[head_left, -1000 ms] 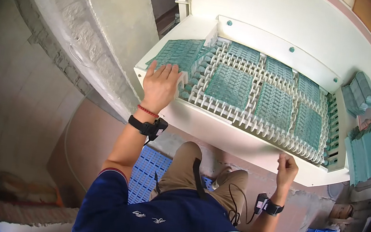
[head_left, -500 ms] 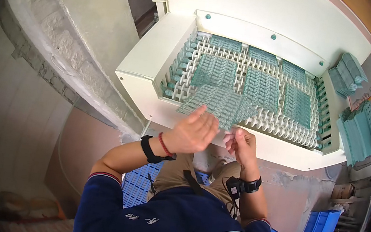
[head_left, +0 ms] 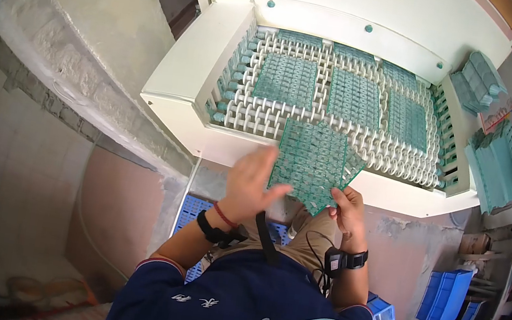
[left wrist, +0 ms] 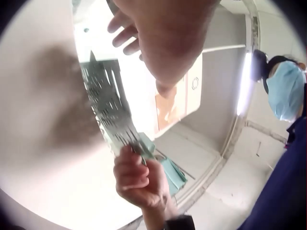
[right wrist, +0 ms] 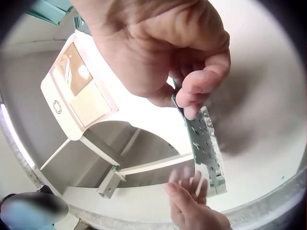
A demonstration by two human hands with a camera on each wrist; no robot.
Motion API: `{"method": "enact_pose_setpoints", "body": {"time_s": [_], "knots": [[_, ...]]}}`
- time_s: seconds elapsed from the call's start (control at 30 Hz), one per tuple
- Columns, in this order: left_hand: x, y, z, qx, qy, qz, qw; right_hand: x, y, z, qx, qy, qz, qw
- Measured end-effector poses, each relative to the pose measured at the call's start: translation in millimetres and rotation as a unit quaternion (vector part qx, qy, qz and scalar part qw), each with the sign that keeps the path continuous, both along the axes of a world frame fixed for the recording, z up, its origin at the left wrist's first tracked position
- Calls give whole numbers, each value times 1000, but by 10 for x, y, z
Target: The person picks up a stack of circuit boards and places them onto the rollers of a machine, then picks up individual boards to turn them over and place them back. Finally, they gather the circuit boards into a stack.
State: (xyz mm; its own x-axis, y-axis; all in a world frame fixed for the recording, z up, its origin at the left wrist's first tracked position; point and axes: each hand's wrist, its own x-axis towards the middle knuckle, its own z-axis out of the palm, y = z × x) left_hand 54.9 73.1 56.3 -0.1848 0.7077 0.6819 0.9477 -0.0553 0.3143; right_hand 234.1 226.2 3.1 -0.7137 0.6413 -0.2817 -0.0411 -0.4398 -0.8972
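Observation:
Green circuit board panels (head_left: 310, 158), overlapping and fanned slightly apart, are held up over the front edge of the white machine. My right hand (head_left: 350, 216) pinches them at the lower right corner between thumb and fingers; in the right wrist view the panels (right wrist: 201, 139) appear edge-on below the curled fingers. Beside their left edge is my left hand (head_left: 249, 185), fingers extended and slightly blurred, thumb towards the lower edge. The left wrist view shows its fingers (left wrist: 125, 38) apart from the panels (left wrist: 108, 96). Behind, more panels (head_left: 287, 79) lie flat on white rollers (head_left: 255, 120).
The machine's white left ledge (head_left: 195, 60) and front wall (head_left: 408, 198) border the rollers. Teal ridged racks (head_left: 500, 171) stand at its right end. A blue crate (head_left: 444, 296) sits at lower right, a blue pallet (head_left: 191, 210) lies underfoot, and a pale wall (head_left: 91, 25) rises at left.
My left hand was on the panels on the left ledge; they have moved right and towards me. The right hand rose from the front edge and took their corner, and the left hand now lies alongside.

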Motion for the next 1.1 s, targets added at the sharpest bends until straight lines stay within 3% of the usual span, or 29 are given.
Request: {"method": "enact_pose_setpoints", "body": {"time_s": [0.07, 0.1, 0.13, 0.17, 0.2, 0.27, 0.37, 0.6, 0.67, 0.9, 1.1], "knots": [[-123, -41, -248, 3, -169, 109, 980, 56, 53, -82, 9, 7, 1, 1000], [-167, -66, -323, 3, -169, 109, 980, 68, 67, -95, 19, 5, 7, 1000], [-209, -91, -388, -48, -420, 47, 905, 67, 80, -99, 29, 5, 15, 999], [-239, -107, -445, -95, -639, -18, 763, 62, 87, -92, 29, 5, 15, 999], [-260, -114, -502, -95, -638, -17, 764, 58, 90, -75, 32, 4, 38, 999], [-285, -110, -584, -87, -797, -93, 590, 46, 84, -27, 34, 4, 58, 998], [-235, -73, -610, -60, -787, -126, 601, 47, 56, 3, -42, -11, 32, 999], [-151, -86, -558, -39, -767, -147, 624, 153, 89, 37, 62, -64, 30, 996], [-107, -84, -513, -25, -749, -121, 651, 178, 108, 50, 68, -62, 15, 996], [-458, -191, -468, 64, -753, -42, 654, 357, 410, -57, 92, -9, -150, 984], [-725, -122, -561, 125, -742, 9, 659, 241, 651, -78, 120, -46, -185, 974]]}}
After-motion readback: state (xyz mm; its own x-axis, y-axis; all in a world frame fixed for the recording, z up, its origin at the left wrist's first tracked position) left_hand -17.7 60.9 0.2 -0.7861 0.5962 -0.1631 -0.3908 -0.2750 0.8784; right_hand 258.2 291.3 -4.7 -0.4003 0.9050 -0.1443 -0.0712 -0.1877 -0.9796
